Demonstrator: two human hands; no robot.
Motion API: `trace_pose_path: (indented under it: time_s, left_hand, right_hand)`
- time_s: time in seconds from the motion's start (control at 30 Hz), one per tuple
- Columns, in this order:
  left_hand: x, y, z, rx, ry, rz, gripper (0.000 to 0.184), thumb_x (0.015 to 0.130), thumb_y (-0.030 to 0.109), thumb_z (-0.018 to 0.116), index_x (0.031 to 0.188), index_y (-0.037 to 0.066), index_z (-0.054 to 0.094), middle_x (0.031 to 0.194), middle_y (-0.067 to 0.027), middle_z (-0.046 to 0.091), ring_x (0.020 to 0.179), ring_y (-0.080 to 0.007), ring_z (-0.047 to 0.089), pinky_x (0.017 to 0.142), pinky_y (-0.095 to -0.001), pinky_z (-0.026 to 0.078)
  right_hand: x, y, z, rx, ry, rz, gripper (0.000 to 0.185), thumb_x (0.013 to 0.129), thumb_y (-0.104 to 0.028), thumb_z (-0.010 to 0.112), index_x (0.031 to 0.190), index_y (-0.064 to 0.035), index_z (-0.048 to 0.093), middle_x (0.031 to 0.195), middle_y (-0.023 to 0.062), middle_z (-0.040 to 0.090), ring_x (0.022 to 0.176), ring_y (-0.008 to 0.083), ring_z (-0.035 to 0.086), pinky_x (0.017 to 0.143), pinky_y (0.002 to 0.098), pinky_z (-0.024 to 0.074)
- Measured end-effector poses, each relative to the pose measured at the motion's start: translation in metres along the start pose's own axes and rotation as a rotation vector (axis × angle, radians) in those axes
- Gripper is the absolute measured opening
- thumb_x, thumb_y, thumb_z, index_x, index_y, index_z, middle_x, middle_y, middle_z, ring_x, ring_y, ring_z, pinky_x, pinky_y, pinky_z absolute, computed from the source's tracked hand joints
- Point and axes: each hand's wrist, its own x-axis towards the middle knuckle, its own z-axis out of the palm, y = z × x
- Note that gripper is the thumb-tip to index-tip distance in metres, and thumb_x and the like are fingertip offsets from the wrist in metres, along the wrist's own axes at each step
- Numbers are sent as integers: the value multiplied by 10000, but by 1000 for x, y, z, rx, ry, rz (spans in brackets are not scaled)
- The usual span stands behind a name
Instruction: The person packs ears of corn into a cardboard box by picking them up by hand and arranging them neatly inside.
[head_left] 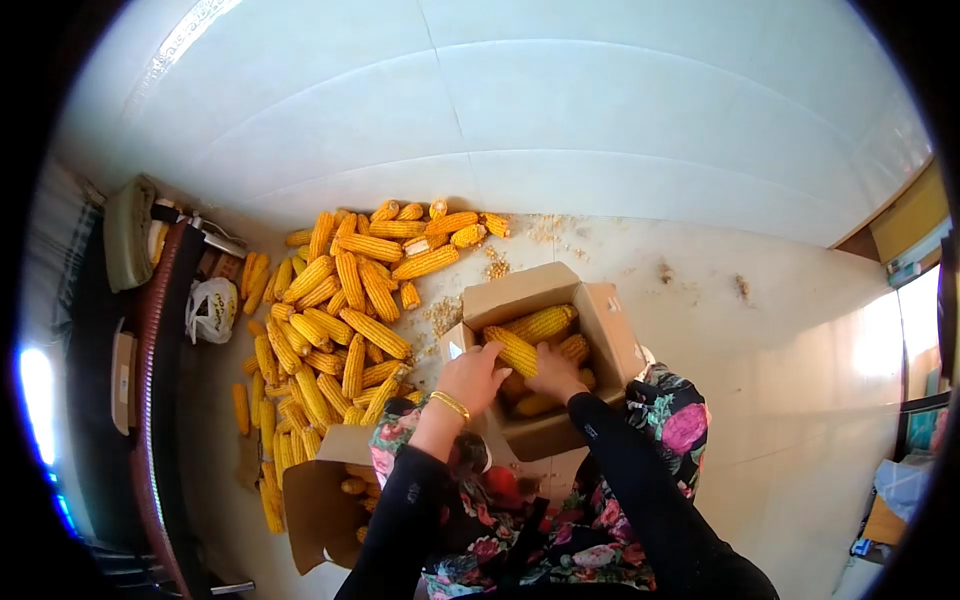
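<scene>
A yellow ear of corn (511,351) lies slantwise at the mouth of an open cardboard box (503,291) between my knees. My left hand (474,377), with a gold bracelet at the wrist, has its fingers curled against the left side of this ear. On its lower right end, my right hand (556,374) is closed; the fingertips are partly hidden. Below the hands, more ears, such as one ear of corn (543,323) at the back, lie in the box.
A large heap of corn ears (340,310) covers the floor to the left. Loose kernels (497,264) are scattered behind the box. A second cardboard box (320,500) with corn stands by my left leg. A white plastic bag (212,310) sits beside the dark furniture (160,400).
</scene>
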Motion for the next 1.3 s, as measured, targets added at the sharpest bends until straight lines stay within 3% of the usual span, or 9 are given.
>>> trace_pose_path:
  time_s: [0.1, 0.37, 0.6, 0.97, 1.03, 1.1, 1.17, 1.23, 1.3]
  left_hand:
    - [4, 1, -8, -2, -28, -41, 365, 876, 267, 623, 1184, 95, 526, 1004, -197, 630, 933, -390, 616, 795, -474, 499]
    - [3, -2, -3, -31, 24, 20, 415, 893, 308, 605, 1247, 112, 510, 969, -199, 662, 916, -396, 623, 773, -493, 497]
    - [-1, -2, -7, 14, -51, -18, 410, 895, 297, 601, 1249, 112, 509, 979, -196, 663, 927, -398, 621, 793, -488, 497]
    - [5, -15, -13, -9, 172, -10, 458, 881, 290, 632, 1276, 83, 529, 1120, -206, 608, 1008, -402, 599, 870, -464, 482]
    - [4, -11, -26, -127, 288, -96, 434, 876, 291, 642, 1249, 83, 560, 1148, -186, 610, 984, -401, 606, 858, -454, 488]
    - [-1, -31, -28, -119, 456, -52, 390, 870, 245, 659, 1215, 79, 587, 1108, -138, 643, 919, -322, 644, 796, -409, 511]
    - [-17, -47, -48, -485, 566, -247, 337, 877, 194, 666, 1177, 51, 612, 1043, -88, 664, 859, -197, 643, 737, -325, 515]
    - [-36, -92, -49, -869, 681, -353, 334, 860, 154, 694, 1160, 23, 628, 1034, -97, 668, 863, -132, 636, 766, -261, 511]
    - [-73, -128, -44, -950, 765, -469, 300, 880, 156, 672, 1137, 4, 636, 1000, -91, 670, 859, -133, 623, 757, -265, 505]
  right_hand:
    - [5, 1, 6, 105, -23, 3, 640, 706, -314, 752, 1210, -47, 460, 1187, 216, 540, 1143, 382, 528, 923, 522, 448]
    - [-5, 22, -9, -376, 197, -459, 389, 770, -89, 623, 1149, -67, 539, 1121, 154, 572, 1121, 343, 531, 866, 524, 450]
    - [-8, 12, -16, -451, 82, -374, 490, 713, -86, 701, 1171, -91, 526, 1130, 135, 566, 1132, 323, 522, 911, 540, 435]
    - [-32, 26, -52, -11, 132, -488, 564, 671, -92, 712, 1175, -39, 465, 1153, 208, 511, 1124, 418, 481, 968, 457, 419]
    - [-45, 19, -60, 51, 102, -368, 541, 682, -109, 713, 1159, -47, 467, 1165, 193, 522, 1129, 402, 505, 952, 444, 440]
    - [-46, 15, -59, 45, 94, -345, 558, 676, -139, 729, 1163, -54, 469, 1169, 194, 520, 1141, 396, 508, 955, 439, 443]
    - [-42, 14, -54, 21, 30, -216, 567, 672, -154, 741, 1161, -58, 471, 1170, 194, 522, 1145, 384, 511, 947, 448, 448]
    - [-41, 16, -48, -38, 26, -235, 546, 686, -164, 730, 1154, -51, 474, 1175, 194, 523, 1136, 381, 518, 934, 461, 454]
    - [-38, 18, -38, -105, 59, -277, 529, 692, -155, 718, 1150, -46, 477, 1178, 196, 522, 1118, 381, 527, 920, 474, 458]
